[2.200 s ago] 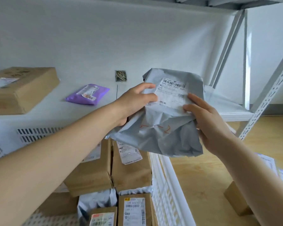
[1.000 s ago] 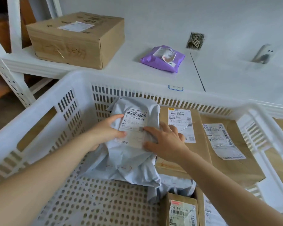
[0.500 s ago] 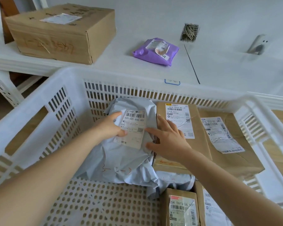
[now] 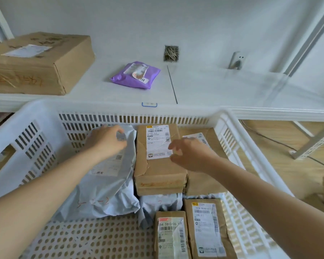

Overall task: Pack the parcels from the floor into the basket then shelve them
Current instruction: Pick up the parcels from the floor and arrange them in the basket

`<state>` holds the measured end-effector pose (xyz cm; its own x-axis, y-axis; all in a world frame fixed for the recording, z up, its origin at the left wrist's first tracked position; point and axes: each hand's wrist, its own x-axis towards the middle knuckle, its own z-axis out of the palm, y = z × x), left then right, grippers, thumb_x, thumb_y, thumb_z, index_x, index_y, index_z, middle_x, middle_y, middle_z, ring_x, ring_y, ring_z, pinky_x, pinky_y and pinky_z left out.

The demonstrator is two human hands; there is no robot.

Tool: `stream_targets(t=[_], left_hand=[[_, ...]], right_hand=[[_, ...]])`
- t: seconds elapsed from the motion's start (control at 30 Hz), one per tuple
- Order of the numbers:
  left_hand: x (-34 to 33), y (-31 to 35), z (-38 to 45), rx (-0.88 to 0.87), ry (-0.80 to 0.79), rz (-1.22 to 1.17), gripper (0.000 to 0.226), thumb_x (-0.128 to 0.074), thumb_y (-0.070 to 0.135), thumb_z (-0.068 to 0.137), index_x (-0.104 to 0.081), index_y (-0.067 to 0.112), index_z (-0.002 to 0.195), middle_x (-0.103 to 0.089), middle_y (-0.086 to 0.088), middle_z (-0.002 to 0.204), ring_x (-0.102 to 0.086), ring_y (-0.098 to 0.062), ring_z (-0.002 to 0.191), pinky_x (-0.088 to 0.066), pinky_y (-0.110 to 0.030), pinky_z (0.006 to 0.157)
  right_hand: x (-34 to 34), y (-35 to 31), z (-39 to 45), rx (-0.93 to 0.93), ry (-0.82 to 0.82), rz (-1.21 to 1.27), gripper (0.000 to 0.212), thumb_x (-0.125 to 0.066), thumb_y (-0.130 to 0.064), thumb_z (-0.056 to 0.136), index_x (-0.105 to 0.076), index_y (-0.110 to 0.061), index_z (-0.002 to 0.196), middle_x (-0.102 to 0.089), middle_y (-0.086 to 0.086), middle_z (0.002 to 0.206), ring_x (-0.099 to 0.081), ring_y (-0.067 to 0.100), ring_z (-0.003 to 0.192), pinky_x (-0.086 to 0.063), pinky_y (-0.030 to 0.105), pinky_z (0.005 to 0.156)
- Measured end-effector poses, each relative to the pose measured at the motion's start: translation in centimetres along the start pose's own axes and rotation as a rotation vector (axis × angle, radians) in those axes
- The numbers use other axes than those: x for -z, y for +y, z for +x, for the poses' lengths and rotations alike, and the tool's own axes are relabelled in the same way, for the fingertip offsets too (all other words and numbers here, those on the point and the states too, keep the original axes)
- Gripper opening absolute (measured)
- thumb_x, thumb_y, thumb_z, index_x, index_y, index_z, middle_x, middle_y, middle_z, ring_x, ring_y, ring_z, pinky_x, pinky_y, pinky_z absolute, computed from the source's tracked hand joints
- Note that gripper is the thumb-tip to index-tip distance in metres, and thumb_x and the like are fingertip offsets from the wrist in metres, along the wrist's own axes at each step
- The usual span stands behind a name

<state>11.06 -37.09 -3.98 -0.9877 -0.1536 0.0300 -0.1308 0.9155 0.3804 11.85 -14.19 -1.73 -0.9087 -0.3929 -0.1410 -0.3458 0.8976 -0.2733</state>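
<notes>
White slotted basket [image 4: 43, 116] across the lower two thirds of the frame, its far rim just below the edge of a white shelf [image 4: 223, 90].

Inside the basket, left of centre: grey bag [image 4: 105, 191] lying against the far wall, label up, orange marks near its lower end. Left hand [image 4: 107, 141] resting on the upper part of the bag, fingers [image 4: 120, 132] curled over its top edge; whether actually pinching the plastic or only pressing on it, cannot tell.

Right beside the bag, touching it: brown box [image 4: 157, 171] with a white label on top. Right hand [image 4: 191, 156] hovering over the box's right edge, fingers spread and loose, grasping nothing. Second brown box [image 4: 200, 180] partly hidden under that hand and forearm, at the basket's right side.

Lower centre of the frame: another grey bag [image 4: 160, 204] tucked under the first box's near end, then two small labelled boxes [image 4: 171, 236] side by side at the bottom edge.

On the shelf, upper left of the frame: large carton [image 4: 51, 68] with orange writing on its side. Upper centre: purple bag [image 4: 137, 75], well apart from the carton.

Wooden floor [image 4: 288, 146] at the right.
</notes>
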Motion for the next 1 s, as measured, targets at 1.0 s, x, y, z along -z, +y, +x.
stream_targets(t=[1.0], left_hand=[[-13.8,47.2,-8.5,-0.442,-0.219,-0.236,0.028,-0.059,0.025,0.081,-0.059,0.022,0.108,-0.064,-0.002,0.106,-0.057,-0.023,0.101,-0.045,-0.027,0.085]], right_hand=[[11.1,38.3,-29.3,-0.589,0.41,0.187,0.016,-0.056,-0.016,0.085,-0.064,-0.023,0.097,-0.057,-0.002,0.082,-0.045,0.007,0.054,-0.031,0.019,0.045]])
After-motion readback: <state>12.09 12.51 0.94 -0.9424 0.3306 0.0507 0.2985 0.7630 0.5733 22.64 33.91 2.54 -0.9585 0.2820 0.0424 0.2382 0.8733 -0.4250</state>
